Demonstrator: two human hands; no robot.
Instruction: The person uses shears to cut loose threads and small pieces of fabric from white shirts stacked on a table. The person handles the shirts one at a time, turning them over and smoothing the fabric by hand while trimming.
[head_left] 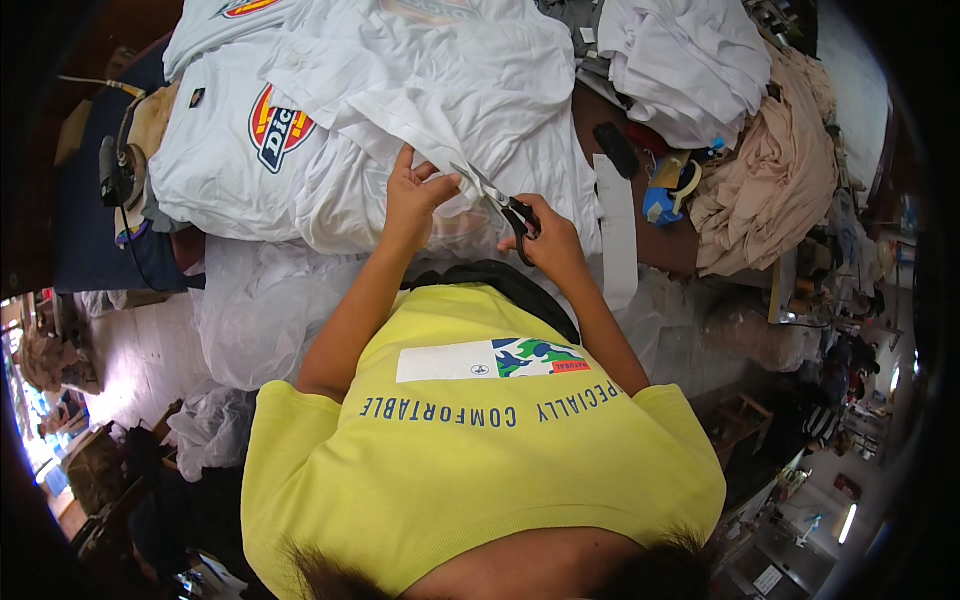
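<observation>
White T-shirts lie heaped across the table in front of me, one with a red, yellow and blue print on its chest. My left hand (412,203) is at the near side of the heap, thumb and fingers closed on the hem of a white T-shirt (372,122). Part of its fingers is hidden by the cloth. In my right hand (550,238) are scissors (519,216) with black handles, fingers through the loops. Their metal blades point up and left, toward the cloth beside my left thumb; whether they touch it I cannot tell.
Right of the heap are a long white paper strip (616,235), a black case-like object (615,150), a tape roll (686,181), a white cloth pile (690,65) and beige cloth (765,170). An iron-like tool (118,172) with a cord stands left. Clear plastic (265,305) hangs below the table edge.
</observation>
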